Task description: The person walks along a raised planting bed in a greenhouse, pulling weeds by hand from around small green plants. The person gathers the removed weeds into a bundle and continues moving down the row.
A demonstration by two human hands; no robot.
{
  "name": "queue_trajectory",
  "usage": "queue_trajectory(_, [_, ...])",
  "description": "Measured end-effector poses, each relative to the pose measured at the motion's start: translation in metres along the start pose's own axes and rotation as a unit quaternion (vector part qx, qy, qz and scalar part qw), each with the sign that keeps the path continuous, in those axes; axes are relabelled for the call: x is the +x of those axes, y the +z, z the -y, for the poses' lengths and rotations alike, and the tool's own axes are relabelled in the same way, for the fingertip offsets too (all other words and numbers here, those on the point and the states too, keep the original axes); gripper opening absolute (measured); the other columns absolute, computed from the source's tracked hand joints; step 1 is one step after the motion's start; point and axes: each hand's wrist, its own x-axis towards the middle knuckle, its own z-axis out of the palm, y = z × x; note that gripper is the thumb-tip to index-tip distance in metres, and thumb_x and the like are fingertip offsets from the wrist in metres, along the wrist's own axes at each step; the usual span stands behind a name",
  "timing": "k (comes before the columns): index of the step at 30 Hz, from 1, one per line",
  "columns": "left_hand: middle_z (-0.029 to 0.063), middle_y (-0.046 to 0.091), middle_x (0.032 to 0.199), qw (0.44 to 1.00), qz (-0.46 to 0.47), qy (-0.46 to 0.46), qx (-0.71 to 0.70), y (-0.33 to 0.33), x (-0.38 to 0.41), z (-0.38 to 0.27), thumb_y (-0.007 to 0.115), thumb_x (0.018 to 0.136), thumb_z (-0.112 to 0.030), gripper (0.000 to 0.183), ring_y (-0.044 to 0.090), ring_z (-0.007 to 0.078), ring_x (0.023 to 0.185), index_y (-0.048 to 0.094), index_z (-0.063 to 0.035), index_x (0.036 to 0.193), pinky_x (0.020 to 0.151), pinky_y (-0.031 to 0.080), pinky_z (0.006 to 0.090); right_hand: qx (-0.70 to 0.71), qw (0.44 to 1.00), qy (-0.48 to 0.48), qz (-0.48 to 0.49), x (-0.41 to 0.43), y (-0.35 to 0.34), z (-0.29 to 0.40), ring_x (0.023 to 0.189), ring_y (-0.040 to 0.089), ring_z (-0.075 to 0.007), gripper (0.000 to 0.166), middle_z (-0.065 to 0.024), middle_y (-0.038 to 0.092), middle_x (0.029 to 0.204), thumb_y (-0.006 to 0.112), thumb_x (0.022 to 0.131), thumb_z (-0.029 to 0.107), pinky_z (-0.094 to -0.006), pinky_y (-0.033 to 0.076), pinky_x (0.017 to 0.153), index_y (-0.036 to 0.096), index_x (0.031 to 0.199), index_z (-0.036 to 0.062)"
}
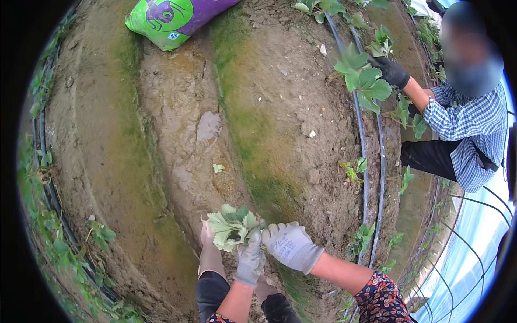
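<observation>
Both my hands wear pale grey work gloves and meet low in the middle of the view, above my rubber boots. My left hand (251,256) is closed around the stems of a bunch of lobed green leaves (228,228), which look like strawberry leaves. Right beside it, my right hand (290,247) has its fingers curled at the stem side of the bunch. Whether those fingers grip a stem is hidden. A torn piece of leaf (218,168) lies in the muddy furrow ahead.
A purple and green sack (169,18) lies across the furrow. Black drip hoses (360,121) run along the right bed beside leafy plants (365,82). Another person (468,117) in a checked shirt reaches to plants with a dark glove (391,72). Mossy bed slopes (258,141) flank the furrow.
</observation>
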Motion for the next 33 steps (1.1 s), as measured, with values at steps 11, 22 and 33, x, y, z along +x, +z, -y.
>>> queue_trajectory(11, [0.0113,0.064,0.114,0.999,0.018,-0.04,-0.009,-0.033,0.016,0.006,0.068,0.085,-0.008,0.042,0.065,0.0188,0.088,0.056,-0.0006,0.124,0.072,0.056,0.0324,0.322,0.778,0.351,-0.409,0.064,-0.027,-0.238,0.072,0.065,-0.021,0.015,-0.0119,0.068,0.079,0.062,0.088,0.013,-0.034,0.05,0.069,0.064,0.095,0.0001])
queue_trajectory(22, [0.0187,0.06,0.123,0.992,0.079,-0.079,-0.06,-0.064,0.034,0.02,0.043,0.098,-0.022,0.045,0.067,0.0199,0.087,0.044,0.0046,0.134,0.067,0.058,0.0331,0.702,0.562,0.336,-0.282,0.108,-0.038,-0.339,0.072,0.064,-0.0151,0.028,-0.0064,0.068,0.1,0.053,0.096,0.022,-0.0238,0.051,0.056,0.058,0.118,0.0077])
queue_trajectory(33, [0.0186,0.059,0.125,0.982,0.101,-0.081,-0.14,-0.053,0.026,0.013,0.056,0.091,-0.004,0.04,0.067,0.0238,0.096,0.049,0.0053,0.129,0.075,0.058,0.035,0.697,0.548,0.317,-0.338,0.111,-0.024,-0.342,0.062,0.062,-0.0129,0.025,-0.0063,0.068,0.088,0.059,0.093,0.021,-0.0235,0.051,0.05,0.06,0.113,0.0054])
